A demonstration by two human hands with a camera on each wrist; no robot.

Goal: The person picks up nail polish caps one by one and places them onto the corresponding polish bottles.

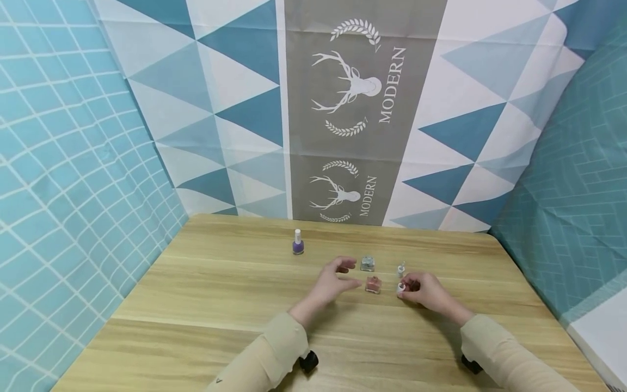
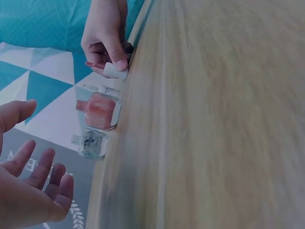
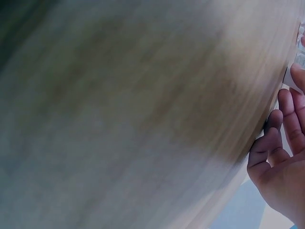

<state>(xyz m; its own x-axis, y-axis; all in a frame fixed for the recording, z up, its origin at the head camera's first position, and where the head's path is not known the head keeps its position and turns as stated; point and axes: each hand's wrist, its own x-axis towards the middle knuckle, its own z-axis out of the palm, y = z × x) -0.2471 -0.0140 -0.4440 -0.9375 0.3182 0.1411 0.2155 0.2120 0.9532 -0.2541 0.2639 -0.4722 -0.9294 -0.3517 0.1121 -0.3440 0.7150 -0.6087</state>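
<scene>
My right hand (image 1: pixel 425 291) pinches a white nail polish cap (image 1: pixel 401 288) between thumb and fingers, low at the wooden table; its brush side points up. Just behind it stands a second white cap (image 1: pixel 401 270), brush upward. To the left is an uncapped bottle of pink nail polish (image 1: pixel 373 285), its neck bare. Behind that sits an uncapped bottle of clear, greenish glitter polish (image 1: pixel 367 264). My left hand (image 1: pixel 334 280) hovers left of both bottles, thumb and fingers spread, holding nothing. In the left wrist view the held cap (image 2: pixel 114 71) lies beyond the pink bottle (image 2: pixel 100 111).
A capped purple nail polish bottle (image 1: pixel 297 243) stands near the back of the wooden table (image 1: pixel 220 283), left of the other bottles. A patterned cloth (image 1: pixel 245 98) hangs behind the table. A white surface (image 1: pixel 602 326) borders its right side.
</scene>
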